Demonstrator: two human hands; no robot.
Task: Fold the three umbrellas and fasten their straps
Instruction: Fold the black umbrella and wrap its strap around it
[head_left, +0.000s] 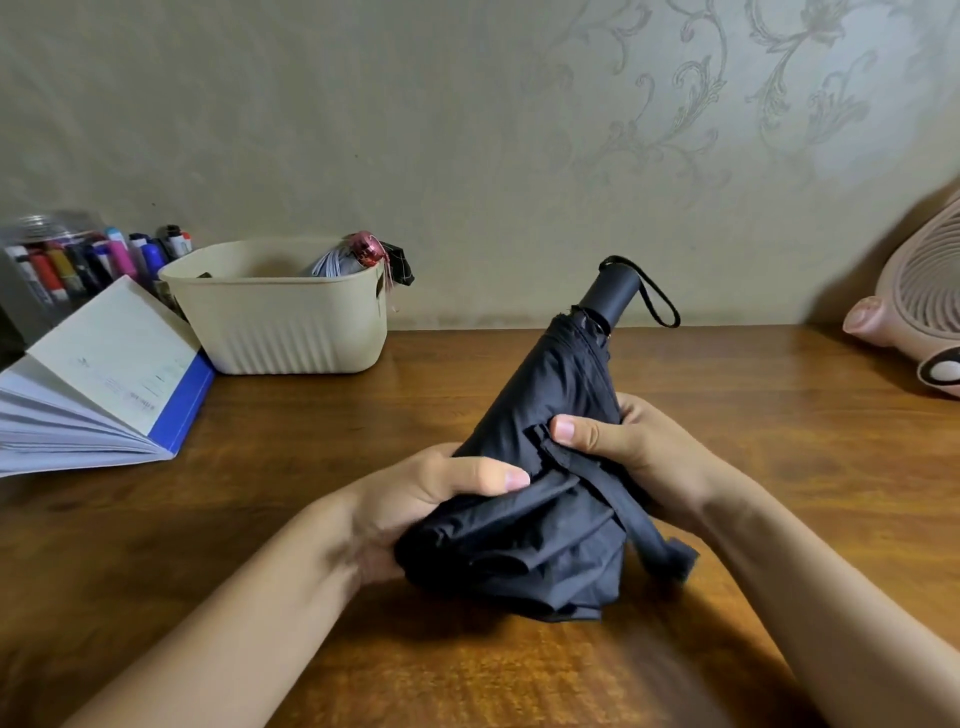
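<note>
Both hands (519, 483) grip the black umbrella (540, 467); cream basket (280, 332) sits behind-left.

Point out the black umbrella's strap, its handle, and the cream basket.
strap (636, 525), head view, on the flat band hanging loose below the right thumb.
handle (613, 291), head view, on the black grip's side.
cream basket (291, 332), head view, on its ribbed front wall.

Left hand (415, 499) and right hand (623, 441) — both closed, thumbs on top.
</note>
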